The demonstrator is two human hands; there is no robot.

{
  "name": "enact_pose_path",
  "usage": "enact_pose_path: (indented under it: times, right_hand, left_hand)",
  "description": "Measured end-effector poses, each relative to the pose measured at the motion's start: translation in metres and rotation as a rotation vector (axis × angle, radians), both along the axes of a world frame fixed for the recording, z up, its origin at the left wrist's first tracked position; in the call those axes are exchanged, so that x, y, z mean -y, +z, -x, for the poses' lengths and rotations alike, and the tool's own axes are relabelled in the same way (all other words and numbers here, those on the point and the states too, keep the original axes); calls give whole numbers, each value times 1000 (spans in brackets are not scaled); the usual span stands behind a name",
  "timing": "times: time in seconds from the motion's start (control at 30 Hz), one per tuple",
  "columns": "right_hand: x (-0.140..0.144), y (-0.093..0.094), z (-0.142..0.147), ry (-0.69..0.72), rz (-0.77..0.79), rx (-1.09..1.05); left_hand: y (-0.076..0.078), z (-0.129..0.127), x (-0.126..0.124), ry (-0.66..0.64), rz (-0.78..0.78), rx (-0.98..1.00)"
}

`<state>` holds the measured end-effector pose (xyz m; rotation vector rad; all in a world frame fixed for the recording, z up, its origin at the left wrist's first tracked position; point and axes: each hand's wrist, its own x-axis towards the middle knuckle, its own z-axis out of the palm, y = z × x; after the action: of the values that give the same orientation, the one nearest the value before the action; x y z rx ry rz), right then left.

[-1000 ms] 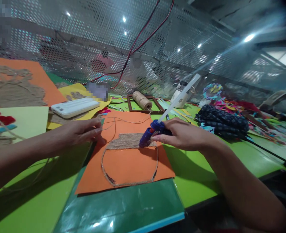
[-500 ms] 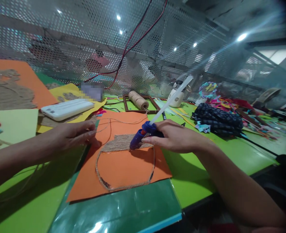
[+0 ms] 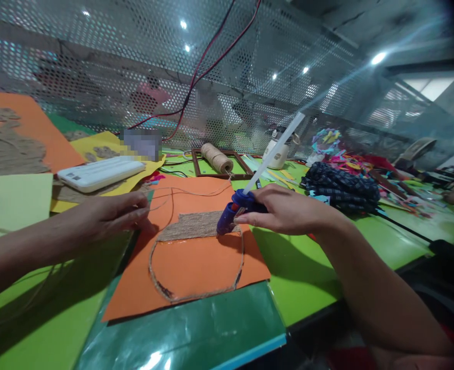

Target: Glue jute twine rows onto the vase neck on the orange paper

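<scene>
Head view, landmark: orange sheet (image 3: pixel 196 257) lying flat on the green worktop (image 3: pixel 315 277), partly over a darker green glossy sheet (image 3: pixel 196 329).

Right hand (image 3: pixel 288 210) at the sheet's right edge, grip closed around a blue glue gun (image 3: pixel 236 208); clear glue stick (image 3: pixel 276 151) sticks up out of its back. Nozzle is down at the right end of the jute band (image 3: pixel 194 226), touching or just above it; cannot tell which.

Left hand (image 3: pixel 107 216) at the sheet's left edge, fingers pinched on loose jute twine (image 3: pixel 188 192) that loops across the top of the sheet toward the twine spool (image 3: pixel 216 156), which rests inside a brown frame behind the sheet.

Progress, judged from the layout: twine outline (image 3: pixel 199 288) of a rounded pot-like shape is already laid on the sheet. Only the top strip is filled with rows of twine. Bare orange shows inside the outline below the band, so most of the filling looks undone.

Left of the sheet: white flat device (image 3: pixel 99 172) on yellow paper. Right of it: dark checked cloth (image 3: pixel 342 187) and paper scraps.
</scene>
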<state>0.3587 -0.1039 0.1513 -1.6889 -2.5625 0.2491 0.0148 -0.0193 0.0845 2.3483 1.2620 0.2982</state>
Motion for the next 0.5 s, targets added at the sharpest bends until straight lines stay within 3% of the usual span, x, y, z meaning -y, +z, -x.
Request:
enact_pose_path:
  times: [0.37, 0.5]
  right_hand:
    - [-3, 4, -4, 27, 74, -50]
    - [-3, 2, -2, 23, 70, -51]
  left_hand:
    - [-8, 3, -7, 53, -7, -23]
    - [-10, 4, -11, 63, 58, -10]
